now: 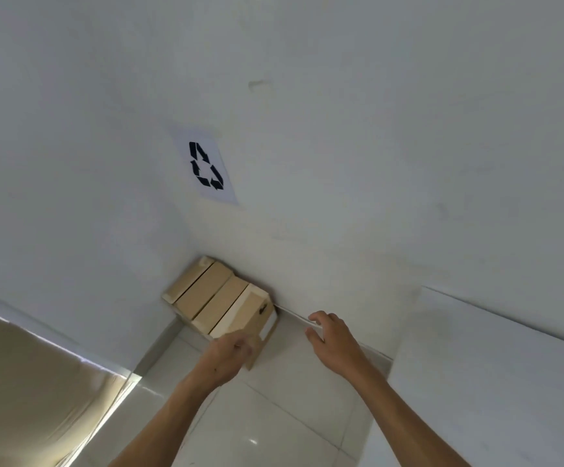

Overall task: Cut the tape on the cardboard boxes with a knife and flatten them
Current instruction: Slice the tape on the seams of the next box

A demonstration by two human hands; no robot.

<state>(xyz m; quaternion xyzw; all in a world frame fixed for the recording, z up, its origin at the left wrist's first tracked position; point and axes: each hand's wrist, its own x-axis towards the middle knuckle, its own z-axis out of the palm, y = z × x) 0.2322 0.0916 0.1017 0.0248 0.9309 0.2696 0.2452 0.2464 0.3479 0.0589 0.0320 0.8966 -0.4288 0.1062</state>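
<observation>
Several brown cardboard boxes (206, 289) stand side by side in the corner where two white walls meet the tiled floor. The nearest box (252, 315) has a white label on its end. My left hand (231, 355) is blurred and lies against that box's near lower corner; whether its fingers grip the cardboard is unclear. My right hand (331, 342) hovers to the right of the boxes, near the skirting, with fingers loosely spread and nothing in it. No knife is in view.
A paper sheet with a black recycling symbol (204, 166) is stuck on the wall above the boxes. A white panel (492, 365) juts out at the right. A beige curtain or sheet (27, 382) fills the lower left. Glossy floor tiles (273, 416) lie below my arms.
</observation>
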